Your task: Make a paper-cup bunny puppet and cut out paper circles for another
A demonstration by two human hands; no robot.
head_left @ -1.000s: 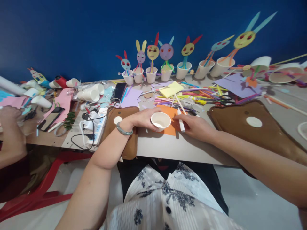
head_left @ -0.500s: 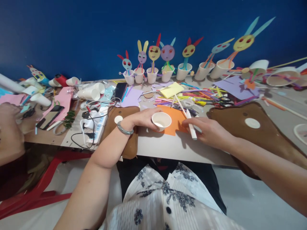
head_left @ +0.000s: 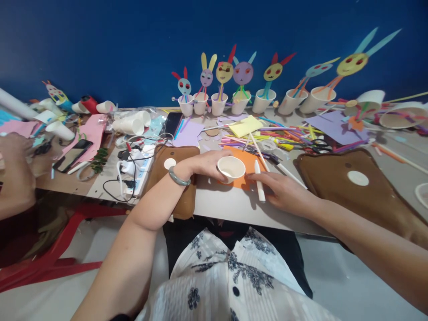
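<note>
My left hand (head_left: 212, 164), with a bangle on its wrist, is wrapped round the side of a white paper cup (head_left: 231, 169). The cup's mouth faces up towards me and looks hollow inside. My right hand (head_left: 279, 187) is to the right of the cup, its fingers closed on a white marker pen (head_left: 259, 183) that stands nearly upright in view. Its fingertips are close to the cup's right side. Under and behind the cup lies a sheet of orange paper (head_left: 242, 182). Another slim white pen (head_left: 290, 173) rests just behind my right hand.
Paper cups with rabbit-faced figures (head_left: 264, 100) line the blue wall. Scissors (head_left: 319, 145) and coloured sticks (head_left: 287, 133) lie behind my hands. Brown cushions (head_left: 337, 178) flank them. At left are a power strip (head_left: 142, 167), a phone (head_left: 73, 155) and another person's hand (head_left: 15, 154).
In the view, the cup and my left hand sit slightly further right, as do the table things. My right hand and the marker have come left, closer to the cup.
</note>
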